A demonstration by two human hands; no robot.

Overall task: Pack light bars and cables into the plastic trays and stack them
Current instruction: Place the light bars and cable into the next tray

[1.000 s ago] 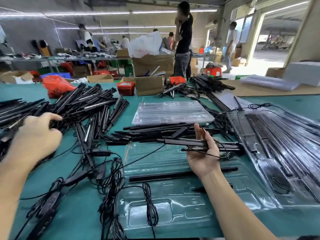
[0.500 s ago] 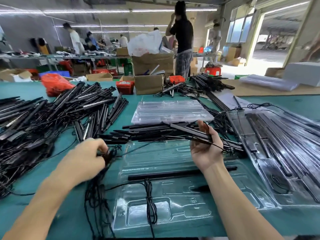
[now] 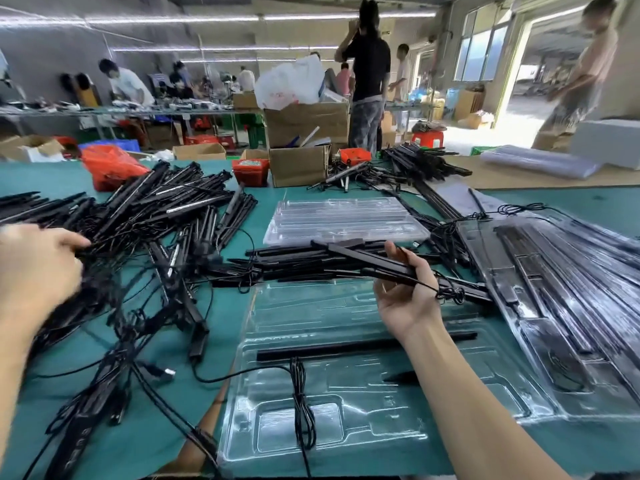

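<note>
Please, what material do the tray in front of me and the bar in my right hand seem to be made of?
Tray: thin clear moulded plastic, glossy; the green table shows through and the ridges catch glare. Bar in the right hand: black with a matte finish; plastic or coated metal, the look leaves it open.

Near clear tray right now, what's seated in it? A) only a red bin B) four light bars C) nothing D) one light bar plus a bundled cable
D: the near tray holds a single light bar across its middle, with a bundled cable lying over its front pocket.
</note>
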